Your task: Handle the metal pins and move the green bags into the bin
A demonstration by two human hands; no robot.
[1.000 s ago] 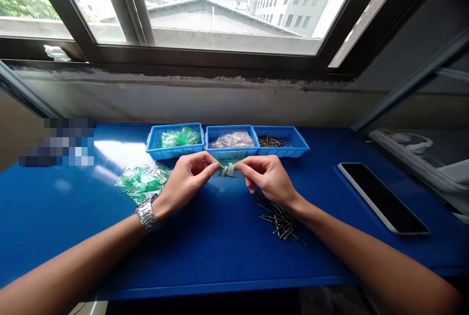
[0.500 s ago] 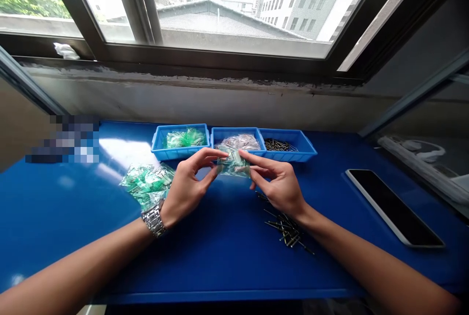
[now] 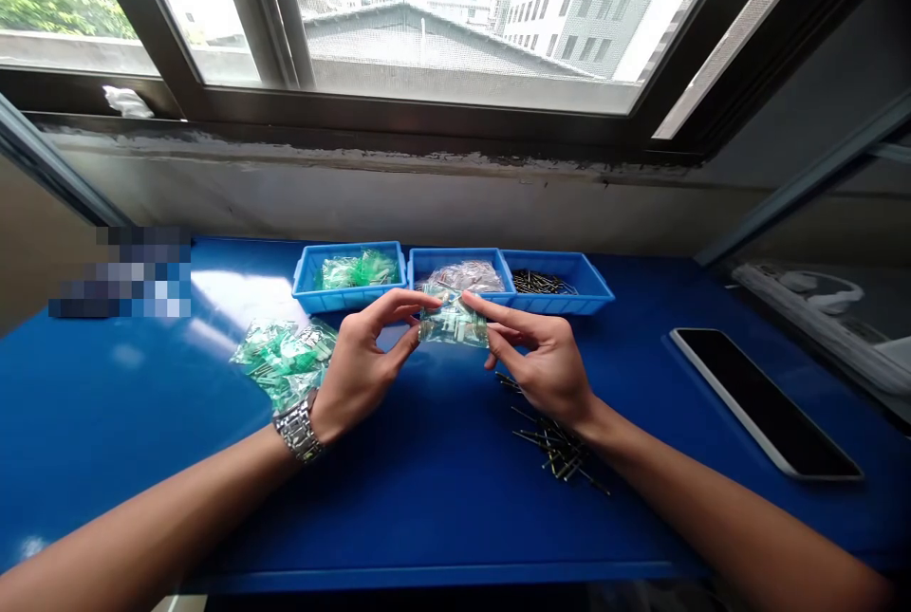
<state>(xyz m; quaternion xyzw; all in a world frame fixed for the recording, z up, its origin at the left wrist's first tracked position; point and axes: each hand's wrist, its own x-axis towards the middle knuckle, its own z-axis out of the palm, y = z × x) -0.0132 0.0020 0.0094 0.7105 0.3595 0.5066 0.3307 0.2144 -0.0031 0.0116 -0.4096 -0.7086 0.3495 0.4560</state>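
Observation:
A small clear greenish plastic bag [image 3: 454, 324] is held up over the blue table, between both hands. My left hand [image 3: 374, 346], with a metal watch on the wrist, pinches the bag's left side between thumb and fingers. On its right side my right hand [image 3: 545, 361] grips it the same way, index finger on the upper edge. Small pieces show through the plastic, too blurred to name. Left of my left hand lies a pile of filled green-tinted bags [image 3: 285, 356]. Loose thin metal screws or pins [image 3: 559, 449] lie under my right wrist, partly hidden.
Three blue bins stand in a row at the back: one with green bags [image 3: 360, 268], one with clear bags [image 3: 466, 276], one with dark screw-like pieces [image 3: 537, 282]. A phone [image 3: 765, 403] lies at the right. Behind the blue table [image 3: 399, 517] are a wall and window.
The bag has tilted slightly between my fingers, so its front and contents show more clearly. Both hands keep their grip and have barely moved.

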